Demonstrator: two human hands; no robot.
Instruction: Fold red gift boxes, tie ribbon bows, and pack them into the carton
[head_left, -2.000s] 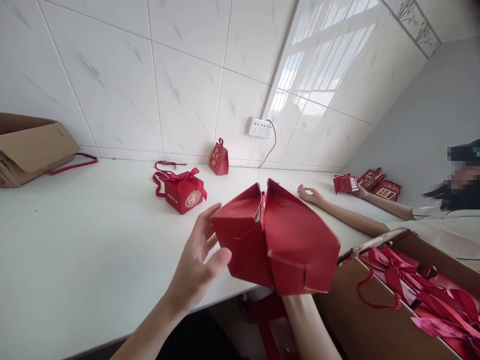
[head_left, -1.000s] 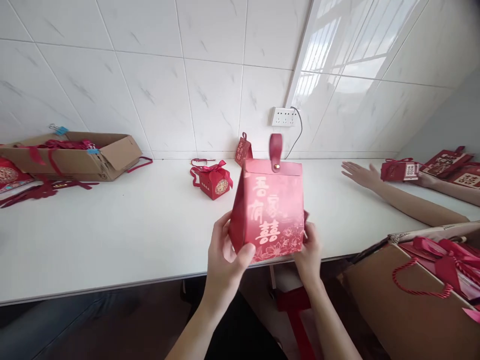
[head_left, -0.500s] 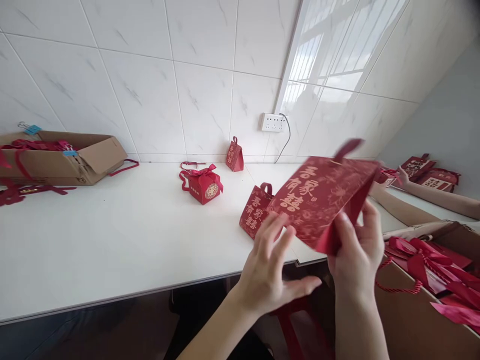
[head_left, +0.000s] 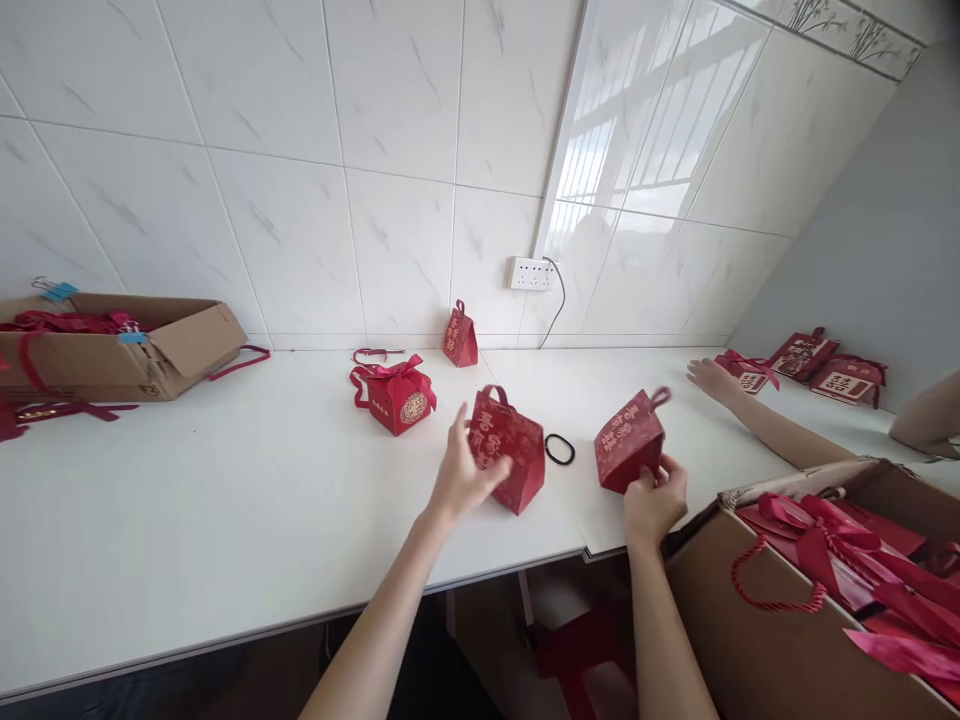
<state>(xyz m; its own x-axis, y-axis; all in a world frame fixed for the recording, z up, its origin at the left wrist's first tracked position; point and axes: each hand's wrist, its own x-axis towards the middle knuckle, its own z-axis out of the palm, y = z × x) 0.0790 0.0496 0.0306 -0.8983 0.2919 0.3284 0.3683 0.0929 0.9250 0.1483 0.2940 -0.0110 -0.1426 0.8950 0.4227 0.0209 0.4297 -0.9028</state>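
"Gripping is done by which hand?"

"By the right hand (head_left: pixel 655 508). A printed red box (head_left: pixel 626 440) is pinched between its thumb and fingers at the lower right corner. The box is held tilted near the front edge of the white table (head_left: pixel 262 520), its loop pointed up and to the right. Whether its base is borne by the table cannot be told."

"And how is the left hand (head_left: pixel 454 488) posed?"

"Its thumb and fingers are spread around the left side of a second printed box (head_left: pixel 516 455), with the thumb seen in front of the printed face. Whether that box is touched cannot be told."

"Is anything laid between the two boxes?"

"A black ring (head_left: pixel 561 464) is, just beside the second one."

"What is found farther back?"

"A bow-tied box (head_left: pixel 390 405) is set to the left, and a peaked box (head_left: pixel 462 342) is stood near the tiled wall (head_left: pixel 397 250), below and to the left of a socket strip (head_left: pixel 532 273)."

"And at the sides?"

"On the left, red ribbons (head_left: pixel 71 321) are held in an open carton (head_left: pixel 82 368). On the right, a large carton (head_left: pixel 720 620) is filled with bows (head_left: pixel 825 550). Beyond it, a co-worker's hand (head_left: pixel 712 380) is stretched over the table, near more red boxes (head_left: pixel 847 378)."
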